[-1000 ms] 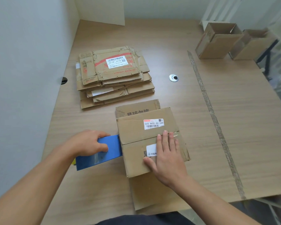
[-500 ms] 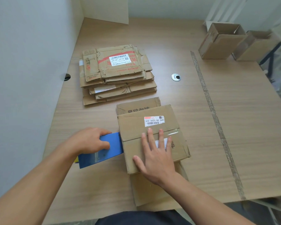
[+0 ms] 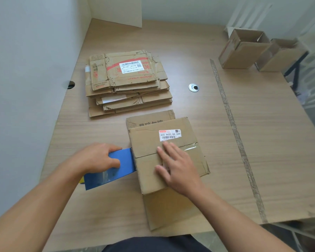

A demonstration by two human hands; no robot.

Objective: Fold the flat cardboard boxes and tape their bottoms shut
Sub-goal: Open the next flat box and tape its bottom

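box [image 3: 149, 144] sits near centre on the bench [image 3: 271, 146], top flaps closed. right hand [image 3: 178, 168] lies flat across its seam, fingers straight, grasping nothing. left hand [image 3: 96, 158] grips a blue tape dispenser [image 3: 125, 159] touching the box's left edge. stack of flat boxes [image 3: 127, 82] lies just beyond; two folded boxes [image 3: 244, 57] stand far right

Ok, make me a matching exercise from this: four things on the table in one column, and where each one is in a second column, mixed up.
Things
1. blue tape dispenser
2. box being taped
3. stack of flat boxes
4. open folded boxes

Places
A. far right corner of the table
B. under the flat right hand
C. gripped by the left hand
D. left side, near the wall

Pairs: 1-C, 2-B, 3-D, 4-A
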